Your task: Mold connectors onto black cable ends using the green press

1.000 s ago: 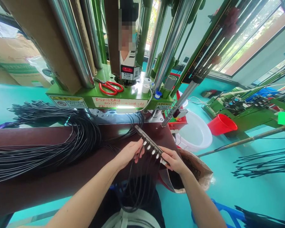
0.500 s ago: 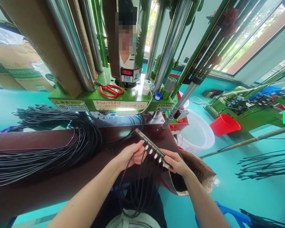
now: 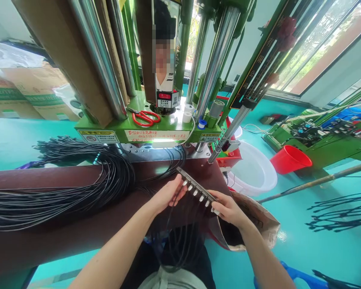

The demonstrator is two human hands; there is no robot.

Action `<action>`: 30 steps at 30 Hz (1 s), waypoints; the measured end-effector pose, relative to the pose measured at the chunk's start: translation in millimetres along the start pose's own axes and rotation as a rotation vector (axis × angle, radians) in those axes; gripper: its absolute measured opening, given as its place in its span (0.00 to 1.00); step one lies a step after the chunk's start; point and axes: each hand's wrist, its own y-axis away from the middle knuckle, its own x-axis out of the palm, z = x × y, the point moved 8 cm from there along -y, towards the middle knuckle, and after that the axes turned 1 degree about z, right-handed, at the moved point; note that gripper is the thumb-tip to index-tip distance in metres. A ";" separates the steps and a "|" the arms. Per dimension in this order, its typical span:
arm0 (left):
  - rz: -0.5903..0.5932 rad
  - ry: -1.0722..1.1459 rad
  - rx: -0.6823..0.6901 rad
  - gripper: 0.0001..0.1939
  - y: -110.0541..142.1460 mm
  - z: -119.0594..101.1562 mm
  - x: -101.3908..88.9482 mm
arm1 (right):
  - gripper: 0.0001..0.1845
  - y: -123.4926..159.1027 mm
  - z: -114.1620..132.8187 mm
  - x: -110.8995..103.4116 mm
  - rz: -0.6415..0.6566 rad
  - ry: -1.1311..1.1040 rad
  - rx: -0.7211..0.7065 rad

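Note:
A narrow metal bar (image 3: 197,186) is held slantwise above the brown bench, its far end up and to the left. Several silvery connectors (image 3: 201,198) stick out along its lower side, and thin black cables (image 3: 183,237) hang from them towards my lap. My left hand (image 3: 172,193) is closed at the bar's upper left part, thumb on its edge; its lower fingers are curled near a cable. Around the lower right end, my right hand (image 3: 228,206) is closed, thumb and fingers hiding that end.
A thick bundle of black cables (image 3: 114,176) lies on the bench (image 3: 78,241) at left. Ahead stands a green press (image 3: 108,126) with red-handled scissors (image 3: 146,118) on its ledge. A paper bag (image 3: 269,228), a white tub (image 3: 258,168) and a red bucket (image 3: 291,159) are at right.
Both hands still hold the bar, which appears slightly lower and further right. The whole scene has shifted a little rightward as the camera moved.

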 end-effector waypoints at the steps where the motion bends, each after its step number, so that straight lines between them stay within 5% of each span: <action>1: -0.043 -0.019 0.033 0.26 2.4 -3.5 -2.5 | 0.24 3.9 -1.7 -5.9 -0.019 0.004 0.042; 6: -0.146 -0.110 0.186 0.18 19.9 -19.0 -14.8 | 0.21 9.8 -5.7 -41.9 -0.021 0.138 0.186; 10: -0.217 -0.164 0.169 0.15 29.8 -18.1 -31.0 | 0.20 -21.3 4.4 -57.6 0.085 0.299 0.175; 17: -0.336 -0.277 0.244 0.13 49.7 -31.1 -59.7 | 0.14 -116.1 45.5 -27.6 0.331 0.774 -0.180; 23: -0.438 -0.436 0.313 0.14 63.2 -50.5 -89.8 | 0.14 -156.9 47.2 -5.7 0.278 0.809 -0.263; 30: -0.486 -0.565 0.422 0.11 30.9 -72.7 -106.5 | 0.11 -158.6 41.2 -29.0 0.011 0.626 -0.266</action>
